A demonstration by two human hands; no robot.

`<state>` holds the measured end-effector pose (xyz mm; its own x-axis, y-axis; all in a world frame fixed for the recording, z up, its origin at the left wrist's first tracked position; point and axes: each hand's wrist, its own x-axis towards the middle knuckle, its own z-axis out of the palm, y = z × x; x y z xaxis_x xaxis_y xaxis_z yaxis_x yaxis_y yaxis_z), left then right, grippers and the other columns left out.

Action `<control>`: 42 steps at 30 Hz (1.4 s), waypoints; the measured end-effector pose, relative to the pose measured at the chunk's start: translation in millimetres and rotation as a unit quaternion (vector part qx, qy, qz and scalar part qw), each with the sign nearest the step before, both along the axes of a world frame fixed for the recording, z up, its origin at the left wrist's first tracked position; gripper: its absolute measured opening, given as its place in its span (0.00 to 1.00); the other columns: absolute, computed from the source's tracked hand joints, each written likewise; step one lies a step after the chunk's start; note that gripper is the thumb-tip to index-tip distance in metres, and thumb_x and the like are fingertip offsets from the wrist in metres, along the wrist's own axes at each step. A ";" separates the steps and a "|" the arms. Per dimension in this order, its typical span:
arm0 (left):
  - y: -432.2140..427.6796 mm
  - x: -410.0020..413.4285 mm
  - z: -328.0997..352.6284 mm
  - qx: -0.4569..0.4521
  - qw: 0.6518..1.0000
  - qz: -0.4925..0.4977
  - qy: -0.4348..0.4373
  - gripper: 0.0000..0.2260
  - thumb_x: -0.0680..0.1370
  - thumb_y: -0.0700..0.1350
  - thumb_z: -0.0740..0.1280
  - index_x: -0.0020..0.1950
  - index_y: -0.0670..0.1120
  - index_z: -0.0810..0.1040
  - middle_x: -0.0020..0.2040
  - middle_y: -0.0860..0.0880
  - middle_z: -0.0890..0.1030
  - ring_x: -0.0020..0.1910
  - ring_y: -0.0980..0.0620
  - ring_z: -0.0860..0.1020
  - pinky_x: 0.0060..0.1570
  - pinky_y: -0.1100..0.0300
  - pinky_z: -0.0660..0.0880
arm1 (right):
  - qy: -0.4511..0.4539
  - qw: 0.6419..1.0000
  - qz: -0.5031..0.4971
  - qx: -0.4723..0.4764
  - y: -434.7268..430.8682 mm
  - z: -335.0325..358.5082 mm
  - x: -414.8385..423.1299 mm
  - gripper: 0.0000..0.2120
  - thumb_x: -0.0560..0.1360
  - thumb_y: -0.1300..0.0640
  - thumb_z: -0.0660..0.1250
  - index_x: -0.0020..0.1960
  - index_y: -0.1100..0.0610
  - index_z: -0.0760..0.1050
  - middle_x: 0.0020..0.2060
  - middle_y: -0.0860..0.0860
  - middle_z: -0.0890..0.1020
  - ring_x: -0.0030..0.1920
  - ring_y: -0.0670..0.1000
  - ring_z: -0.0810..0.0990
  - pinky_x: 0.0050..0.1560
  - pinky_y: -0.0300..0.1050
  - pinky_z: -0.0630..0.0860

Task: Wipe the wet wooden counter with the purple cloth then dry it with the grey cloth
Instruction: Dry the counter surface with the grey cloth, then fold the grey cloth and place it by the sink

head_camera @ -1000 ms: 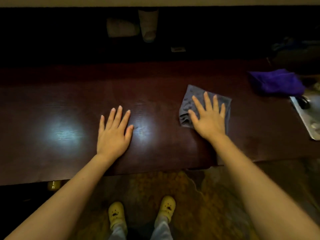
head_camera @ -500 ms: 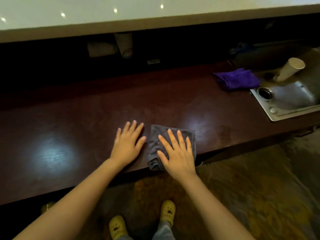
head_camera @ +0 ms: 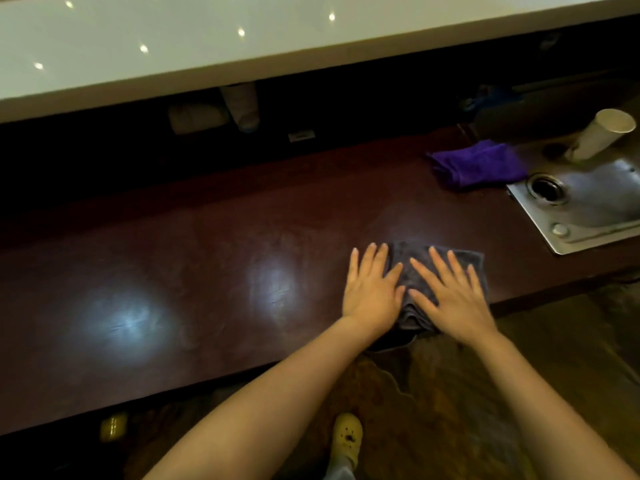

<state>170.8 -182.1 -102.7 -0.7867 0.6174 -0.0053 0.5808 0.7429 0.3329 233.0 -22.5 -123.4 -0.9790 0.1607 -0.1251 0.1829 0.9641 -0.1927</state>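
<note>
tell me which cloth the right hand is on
The grey cloth, at the counter's near edge: the right hand lies flat on it, the left hand at its left edge. The purple cloth lies apart, untouched, beside the sink.

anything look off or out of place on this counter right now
The paper cup behind the sink appears to lean over instead of standing upright. The grey cloth under the right hand is bunched at the front edge of the counter. Nothing looks spilled or broken.
</note>
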 end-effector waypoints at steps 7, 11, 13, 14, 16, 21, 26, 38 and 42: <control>53.2 -8.5 19.1 0.064 0.996 0.026 -0.060 0.18 0.76 0.44 0.61 0.66 0.44 0.68 0.67 0.42 0.68 0.65 0.41 0.64 0.65 0.46 0.61 | 0.050 0.991 -0.026 -0.125 76.5 33.7 -5.1 0.28 0.74 0.57 0.69 0.71 0.49 0.64 0.72 0.54 0.66 0.71 0.58 0.66 0.66 0.59 0.65; 73.9 -17.2 20.1 0.002 0.996 0.008 -0.085 0.26 0.75 0.40 0.62 0.72 0.46 0.59 0.72 0.42 0.63 0.68 0.41 0.60 0.63 0.47 0.63 | -0.036 0.999 -0.009 -0.027 80.6 34.6 -16.7 0.30 0.75 0.52 0.66 0.73 0.48 0.60 0.72 0.49 0.66 0.70 0.55 0.63 0.66 0.55 0.62; 78.3 -20.7 17.6 -0.033 0.997 0.003 -0.069 0.26 0.75 0.40 0.62 0.72 0.45 0.59 0.69 0.41 0.65 0.66 0.40 0.62 0.61 0.49 0.64 | -0.054 0.998 -0.012 -0.008 83.4 37.2 -23.2 0.29 0.75 0.50 0.65 0.73 0.47 0.60 0.71 0.47 0.67 0.69 0.54 0.63 0.66 0.54 0.61; 79.7 -22.3 16.1 -0.038 0.998 0.004 -0.058 0.26 0.75 0.40 0.62 0.72 0.45 0.60 0.68 0.42 0.66 0.65 0.41 0.62 0.60 0.49 0.64 | -0.056 0.998 -0.017 -0.006 85.0 38.4 -26.5 0.28 0.75 0.50 0.65 0.73 0.47 0.60 0.70 0.48 0.67 0.69 0.54 0.63 0.66 0.54 0.61; 81.7 -25.1 14.0 -0.041 0.998 0.014 -0.046 0.25 0.75 0.42 0.62 0.72 0.45 0.60 0.68 0.42 0.66 0.65 0.41 0.62 0.61 0.49 0.63 | -0.041 0.999 -0.031 -0.009 87.4 37.3 -32.9 0.26 0.75 0.51 0.65 0.72 0.47 0.62 0.68 0.49 0.69 0.68 0.54 0.64 0.65 0.55 0.61; 94.7 -41.3 17.3 -0.045 0.997 0.025 -0.059 0.25 0.75 0.44 0.63 0.71 0.44 0.61 0.66 0.41 0.67 0.65 0.41 0.63 0.62 0.49 0.62 | -0.010 0.998 -0.055 0.004 92.4 37.9 -55.2 0.25 0.74 0.55 0.66 0.70 0.49 0.66 0.63 0.54 0.72 0.65 0.57 0.66 0.65 0.55 0.58; 113.0 -67.1 36.9 -0.048 0.989 0.012 -0.136 0.16 0.72 0.41 0.65 0.59 0.40 0.71 0.60 0.39 0.71 0.60 0.39 0.67 0.57 0.49 0.68 | -0.159 0.987 -0.014 -0.033 116.3 60.1 -71.5 0.19 0.69 0.54 0.71 0.59 0.50 0.73 0.54 0.55 0.71 0.60 0.59 0.67 0.60 0.52 0.67; 152.1 -89.2 52.2 0.293 0.853 0.081 -0.425 0.08 0.70 0.39 0.72 0.45 0.47 0.75 0.42 0.48 0.78 0.42 0.54 0.74 0.40 0.62 0.71 | -0.159 0.880 -0.174 -0.411 197.6 133.2 -86.7 0.10 0.71 0.68 0.68 0.51 0.61 0.76 0.40 0.53 0.79 0.41 0.49 0.78 0.33 0.32 0.75; 175.6 -82.9 44.7 0.325 0.800 0.172 -0.475 0.06 0.72 0.40 0.69 0.46 0.49 0.74 0.41 0.50 0.77 0.42 0.53 0.75 0.38 0.62 0.72 | -0.123 0.867 -0.206 -0.437 227.1 129.0 -102.3 0.14 0.71 0.67 0.69 0.56 0.60 0.75 0.49 0.55 0.78 0.48 0.52 0.78 0.48 0.47 0.76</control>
